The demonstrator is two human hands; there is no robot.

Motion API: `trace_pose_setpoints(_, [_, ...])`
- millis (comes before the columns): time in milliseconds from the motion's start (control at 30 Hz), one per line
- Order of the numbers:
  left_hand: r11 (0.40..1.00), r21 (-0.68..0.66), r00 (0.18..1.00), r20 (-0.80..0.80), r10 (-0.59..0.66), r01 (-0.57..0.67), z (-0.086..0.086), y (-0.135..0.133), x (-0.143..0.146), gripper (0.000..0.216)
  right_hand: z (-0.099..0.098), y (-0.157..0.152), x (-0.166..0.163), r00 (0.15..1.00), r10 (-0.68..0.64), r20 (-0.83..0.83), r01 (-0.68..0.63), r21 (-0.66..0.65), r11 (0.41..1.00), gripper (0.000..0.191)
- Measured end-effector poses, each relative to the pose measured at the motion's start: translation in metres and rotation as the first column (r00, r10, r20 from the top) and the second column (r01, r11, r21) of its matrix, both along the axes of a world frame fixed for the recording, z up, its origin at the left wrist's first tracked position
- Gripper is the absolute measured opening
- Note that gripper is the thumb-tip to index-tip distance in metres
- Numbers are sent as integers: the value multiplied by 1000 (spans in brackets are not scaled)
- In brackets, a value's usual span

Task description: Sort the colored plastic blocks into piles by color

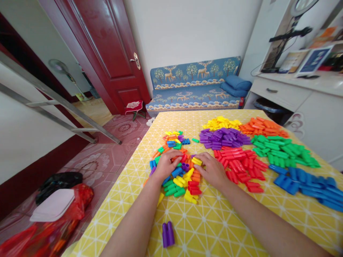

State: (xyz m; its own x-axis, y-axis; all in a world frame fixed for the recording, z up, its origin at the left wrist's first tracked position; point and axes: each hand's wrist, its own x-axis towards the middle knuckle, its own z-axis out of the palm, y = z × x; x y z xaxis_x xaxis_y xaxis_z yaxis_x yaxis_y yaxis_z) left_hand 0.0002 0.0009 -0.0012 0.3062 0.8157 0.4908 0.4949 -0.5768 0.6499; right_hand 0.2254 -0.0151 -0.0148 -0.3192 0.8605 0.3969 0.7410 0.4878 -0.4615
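Observation:
A mixed heap of small coloured plastic tube blocks point(179, 171) lies on the yellow patterned tablecloth point(214, 221). My left hand point(165, 165) rests on the heap's left side, fingers curled over an orange piece. My right hand point(211, 169) lies on the heap's right side, fingertips pinching a yellow block point(197, 161). To the right are sorted piles: yellow point(222, 123), purple point(222, 138), orange point(264, 127), red point(241, 165), green point(284, 150) and blue point(308, 184). A lone purple block point(168, 234) lies near the table's front.
A blue patterned sofa bed point(195, 89) stands against the far wall. A dark red door point(107, 53) is open at the left. A white cabinet point(308, 100) stands at the right. Red and black bags point(53, 207) lie on the tiled floor left of the table.

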Motion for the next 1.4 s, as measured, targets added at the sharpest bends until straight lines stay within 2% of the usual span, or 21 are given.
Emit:
trace_pose_setpoints(333, [1000,-5,1000,13,-1,2,0,0,0,19,1,0,-2,995,-54,-89,49,-66,997,31])
trace_pose_setpoints(800, [1000,-14,1000,11,-9,10,0,0,0,21,2,1,-2,983,-42,-181,36,-35,999,29])
trace_pose_setpoints(933, [1000,-16,1000,4,-5,5,1,0,-1,20,2,-1,-3,953,-26,-301,6,-68,998,24])
trace_pose_setpoints(1067, [1000,-24,1000,0,0,0,3,-1,0,19,8,1,-2,869,-87,-486,10,-159,987,25])
trace_pose_setpoints(1167, [999,-32,1000,6,-5,5,4,-2,0,19,24,16,5,758,-152,-634,7,-226,974,32])
trace_pose_setpoints(1233, [1000,-31,1000,12,6,-6,3,-1,1,19,39,37,13,693,-207,-691,19,-270,963,37])
trace_pose_setpoints(1333, [999,-29,1000,20,19,-19,0,0,0,19,57,84,29,672,-294,-680,124,-288,950,36])
trace_pose_setpoints(1400, [999,-31,1000,26,14,-13,-1,1,0,19,62,123,42,707,-355,-612,257,-246,935,31])
